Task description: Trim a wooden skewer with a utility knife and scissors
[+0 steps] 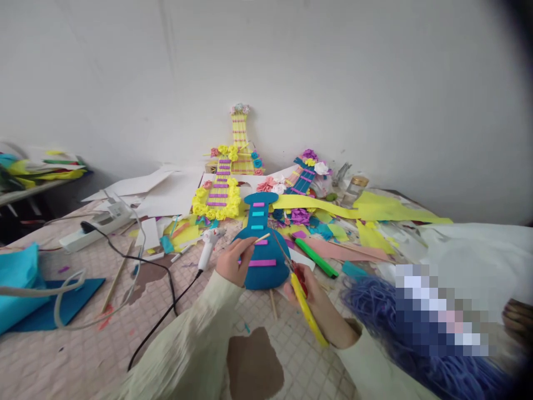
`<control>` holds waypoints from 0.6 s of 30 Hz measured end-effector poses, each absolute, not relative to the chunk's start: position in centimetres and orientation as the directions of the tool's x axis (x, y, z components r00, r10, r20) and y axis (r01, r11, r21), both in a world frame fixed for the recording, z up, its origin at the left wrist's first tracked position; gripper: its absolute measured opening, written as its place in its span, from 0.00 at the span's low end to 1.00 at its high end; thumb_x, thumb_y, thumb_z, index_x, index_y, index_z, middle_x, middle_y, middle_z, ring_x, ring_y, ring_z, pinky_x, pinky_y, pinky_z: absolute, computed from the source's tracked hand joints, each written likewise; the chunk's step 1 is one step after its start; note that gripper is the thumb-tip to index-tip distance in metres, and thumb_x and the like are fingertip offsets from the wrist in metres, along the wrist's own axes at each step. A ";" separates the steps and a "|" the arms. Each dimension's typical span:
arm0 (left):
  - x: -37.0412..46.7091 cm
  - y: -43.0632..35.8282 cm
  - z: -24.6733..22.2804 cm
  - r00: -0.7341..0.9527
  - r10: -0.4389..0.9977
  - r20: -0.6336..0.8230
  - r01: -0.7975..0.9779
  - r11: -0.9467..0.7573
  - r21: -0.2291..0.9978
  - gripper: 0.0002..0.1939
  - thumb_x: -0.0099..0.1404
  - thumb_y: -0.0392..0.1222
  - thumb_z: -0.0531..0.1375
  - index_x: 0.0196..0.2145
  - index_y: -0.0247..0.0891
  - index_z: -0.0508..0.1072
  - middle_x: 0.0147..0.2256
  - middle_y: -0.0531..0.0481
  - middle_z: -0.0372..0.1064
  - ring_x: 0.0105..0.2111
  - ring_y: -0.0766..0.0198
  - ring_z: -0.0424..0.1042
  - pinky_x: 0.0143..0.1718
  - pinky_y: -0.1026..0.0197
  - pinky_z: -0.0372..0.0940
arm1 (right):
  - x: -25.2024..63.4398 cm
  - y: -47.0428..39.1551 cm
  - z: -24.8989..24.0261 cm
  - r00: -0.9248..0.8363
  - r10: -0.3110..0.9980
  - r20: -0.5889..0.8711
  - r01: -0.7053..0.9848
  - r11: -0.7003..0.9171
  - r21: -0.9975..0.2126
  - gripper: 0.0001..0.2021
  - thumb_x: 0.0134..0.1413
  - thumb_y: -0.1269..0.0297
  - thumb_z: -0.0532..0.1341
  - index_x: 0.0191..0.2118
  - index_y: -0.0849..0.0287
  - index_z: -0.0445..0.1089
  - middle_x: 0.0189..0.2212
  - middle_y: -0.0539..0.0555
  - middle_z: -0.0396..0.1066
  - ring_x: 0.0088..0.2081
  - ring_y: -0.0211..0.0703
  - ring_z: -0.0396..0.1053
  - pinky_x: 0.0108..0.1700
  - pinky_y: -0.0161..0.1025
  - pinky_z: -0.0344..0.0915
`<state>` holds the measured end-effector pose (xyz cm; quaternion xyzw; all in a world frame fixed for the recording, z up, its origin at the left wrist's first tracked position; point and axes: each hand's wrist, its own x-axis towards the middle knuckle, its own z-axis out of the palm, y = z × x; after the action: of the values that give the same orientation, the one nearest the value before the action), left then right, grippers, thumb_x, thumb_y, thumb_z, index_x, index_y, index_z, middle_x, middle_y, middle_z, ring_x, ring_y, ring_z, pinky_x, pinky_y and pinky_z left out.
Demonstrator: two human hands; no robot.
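Roughly between left hand and right hand, blue cutout.

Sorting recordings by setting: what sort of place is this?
Probably a handicraft workspace, judging by the yellow-handled metal scissors in the right hand, a black-corded white plastic glue gun and a yellow, paper-flower-edged ornament.

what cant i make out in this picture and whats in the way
Head view: the rear end of the pale stick, hidden in the left hand.
Head view: the lower left of the blue cutout, behind the same hand.
Head view: whatever lies under the pixelated block near the blue strands.
Head view: where the white cable leads, cut off by the left edge.
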<state>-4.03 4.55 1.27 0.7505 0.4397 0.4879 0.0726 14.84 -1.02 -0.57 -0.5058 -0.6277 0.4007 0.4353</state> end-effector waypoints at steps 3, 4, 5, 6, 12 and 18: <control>-4.3 4.3 1.8 0.113 0.701 0.704 0.612 -0.608 0.506 0.12 0.62 0.38 0.51 0.40 0.33 0.70 0.27 0.48 0.68 0.24 0.67 0.66 0.27 0.65 0.63 | 14.8 -1.0 -0.9 -0.138 0.984 0.114 0.325 0.154 -0.933 0.20 0.45 0.59 0.59 0.44 0.58 0.56 0.40 0.55 0.64 0.40 0.44 0.64 0.44 0.42 0.62; -4.3 4.2 1.9 0.105 0.694 0.712 0.617 -0.607 0.501 0.12 0.62 0.38 0.51 0.40 0.33 0.69 0.28 0.48 0.68 0.24 0.67 0.66 0.27 0.65 0.63 | 14.7 -1.0 -1.0 -0.143 0.984 0.106 0.334 0.149 -0.931 0.19 0.46 0.59 0.58 0.44 0.58 0.57 0.39 0.55 0.64 0.39 0.43 0.64 0.43 0.41 0.62; -4.2 4.1 2.0 0.099 0.689 0.718 0.621 -0.606 0.497 0.11 0.61 0.38 0.51 0.40 0.32 0.69 0.28 0.48 0.69 0.24 0.67 0.67 0.27 0.66 0.63 | 14.6 -1.0 -1.0 -0.150 0.984 0.098 0.339 0.144 -0.930 0.17 0.46 0.59 0.58 0.43 0.58 0.58 0.37 0.54 0.65 0.37 0.43 0.64 0.42 0.41 0.63; -4.1 3.9 2.0 0.097 0.684 0.723 0.623 -0.608 0.492 0.10 0.61 0.37 0.52 0.38 0.33 0.69 0.29 0.48 0.69 0.25 0.67 0.67 0.27 0.66 0.63 | 14.6 -1.0 -1.0 -0.159 0.983 0.093 0.338 0.142 -0.930 0.16 0.46 0.59 0.58 0.42 0.59 0.59 0.36 0.54 0.65 0.36 0.42 0.64 0.41 0.41 0.63; -3.5 3.3 2.0 0.116 0.633 0.766 0.612 -0.653 0.447 0.07 0.60 0.35 0.54 0.35 0.34 0.70 0.28 0.50 0.68 0.24 0.69 0.65 0.28 0.67 0.62 | 13.8 -2.1 0.7 -0.130 0.982 0.135 0.267 0.166 -0.949 0.12 0.47 0.59 0.59 0.38 0.59 0.65 0.33 0.53 0.68 0.34 0.41 0.65 0.38 0.40 0.64; -3.1 2.9 2.3 0.129 0.549 0.826 0.588 -0.713 0.382 0.07 0.59 0.32 0.55 0.36 0.34 0.70 0.27 0.50 0.68 0.24 0.70 0.63 0.28 0.66 0.62 | 13.1 -2.5 0.2 -0.098 0.990 0.103 0.245 0.124 -0.961 0.13 0.55 0.60 0.53 0.43 0.62 0.63 0.39 0.53 0.66 0.36 0.38 0.66 0.37 0.41 0.66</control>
<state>-3.15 2.88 2.34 0.7511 0.3785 0.5406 -0.0183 13.14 -2.49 0.24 -0.5082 -0.6076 0.4239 0.4392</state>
